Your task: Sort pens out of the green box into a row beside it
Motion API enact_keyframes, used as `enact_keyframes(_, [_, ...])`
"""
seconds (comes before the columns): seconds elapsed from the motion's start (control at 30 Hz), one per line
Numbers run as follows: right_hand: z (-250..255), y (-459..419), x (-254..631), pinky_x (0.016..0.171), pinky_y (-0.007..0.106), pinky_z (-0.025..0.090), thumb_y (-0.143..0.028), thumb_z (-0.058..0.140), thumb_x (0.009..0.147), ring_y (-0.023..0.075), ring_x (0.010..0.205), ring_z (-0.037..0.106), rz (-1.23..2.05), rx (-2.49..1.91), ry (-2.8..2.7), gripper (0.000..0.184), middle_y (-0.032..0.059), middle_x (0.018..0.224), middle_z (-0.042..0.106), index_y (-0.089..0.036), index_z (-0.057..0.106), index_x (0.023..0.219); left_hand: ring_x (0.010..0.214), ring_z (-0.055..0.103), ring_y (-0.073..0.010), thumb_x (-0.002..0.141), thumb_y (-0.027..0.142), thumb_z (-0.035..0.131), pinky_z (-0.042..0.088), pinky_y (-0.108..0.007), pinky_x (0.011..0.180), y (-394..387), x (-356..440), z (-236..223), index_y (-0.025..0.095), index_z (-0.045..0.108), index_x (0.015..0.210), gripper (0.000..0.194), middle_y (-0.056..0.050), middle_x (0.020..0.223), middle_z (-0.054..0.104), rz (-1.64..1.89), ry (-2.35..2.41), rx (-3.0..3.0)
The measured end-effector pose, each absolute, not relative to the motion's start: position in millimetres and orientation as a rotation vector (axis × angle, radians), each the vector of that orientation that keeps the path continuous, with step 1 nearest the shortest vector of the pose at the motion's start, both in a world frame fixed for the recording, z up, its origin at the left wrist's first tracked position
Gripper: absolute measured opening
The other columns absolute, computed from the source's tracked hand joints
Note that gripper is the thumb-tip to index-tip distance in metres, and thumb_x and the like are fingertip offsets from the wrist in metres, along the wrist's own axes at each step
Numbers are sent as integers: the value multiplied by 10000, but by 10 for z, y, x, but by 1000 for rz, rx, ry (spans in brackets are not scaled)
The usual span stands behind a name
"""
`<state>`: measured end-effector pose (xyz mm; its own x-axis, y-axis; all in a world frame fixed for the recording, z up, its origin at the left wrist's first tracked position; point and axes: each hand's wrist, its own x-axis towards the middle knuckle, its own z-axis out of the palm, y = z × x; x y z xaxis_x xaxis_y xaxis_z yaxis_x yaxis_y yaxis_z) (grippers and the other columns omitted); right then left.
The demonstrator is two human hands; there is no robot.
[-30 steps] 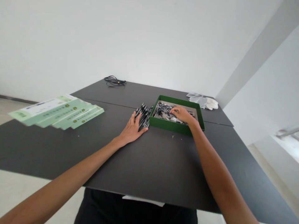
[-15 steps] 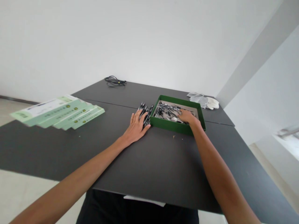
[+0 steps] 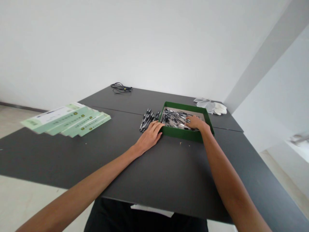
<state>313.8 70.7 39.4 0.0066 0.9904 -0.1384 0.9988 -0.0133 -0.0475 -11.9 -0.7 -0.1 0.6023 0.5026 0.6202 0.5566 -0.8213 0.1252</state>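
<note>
- Slim black-and-clear pens (image 3: 174, 118): jumbled inside shallow rectangular green box (image 3: 183, 134) on matte black table (image 3: 178, 174).
- Person's right hand (image 3: 196, 122): inside box, fingers down among pens; cannot tell if pinching one.
- Left hand (image 3: 150, 134): fingers bent, close together at box's near left corner; cannot tell if gripping.
- Second pen cluster (image 3: 146, 120): on table, just left of box.
- Pale-green printed card pieces (image 3: 70, 120): far left.

Black-and-clear pens (image 3: 174, 118) lie jumbled in a green open-topped box (image 3: 181, 133) — more pens (image 3: 146, 119) bunched just beside it.
</note>
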Motion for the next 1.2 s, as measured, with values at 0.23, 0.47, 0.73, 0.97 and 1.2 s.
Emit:
enact_keyframes(0.23, [500, 614, 3371, 1097, 401, 477, -367, 703, 915, 364, 1350, 597, -263, 2174, 2057, 645, 260, 1486, 584, -85, 588, 1484, 1299, 528, -313, 1039, 139, 481, 523, -537, 1102, 3, -118, -25, 177, 538, 1378, 345, -122, 1257, 652, -1027, -789, -2711])
enact_keyframes(0.47, [461, 655, 3373, 1092, 400, 479, -326, 789, 839, 368, 1323, 618, -288, 2183, 2077, 584, 232, 1448, 621, -152, 689, 1388, 1295, 516, -309, 1020, 114, 469, 505, -535, 1123, -31, -120, 46, 187, 531, 1397, 389, -118, 1251, 637, -1027, -834, -2726])
enact_keyframes(0.73, [491, 644, 3434, 931, 242, 523, -258, 745, 877, 217, 1123, 721, -430, 2107, 2251, 417, 77, 1273, 758, -229, 734, 1294, 1331, 484, -313, 1002, 95, 453, 466, -537, 1170, -73, -136, 107, 173, 513, 1407, 416, -120, 1310, 615, -983, -880, -2779])
enact_keyframes(0.97, [478, 683, 3493, 892, 272, 533, -265, 652, 957, 217, 984, 737, -601, 2096, 2455, 354, 89, 1097, 802, -178, 711, 1295, 1370, 482, -315, 986, 100, 447, 459, -559, 1185, -116, -153, 147, 198, 496, 1460, 486, -121, 1364, 604, -983, -920, -2820])
enact_keyframes(1.2, [466, 695, 3550, 909, 280, 520, -284, 609, 983, 216, 1017, 723, -658, 2077, 2598, 326, 89, 1149, 785, -178, 722, 1270, 1431, 454, -300, 990, 110, 458, 424, -537, 1228, -158, -185, 170, 204, 467, 1514, 532, -108, 1459, 573, -973, -968, -2844])
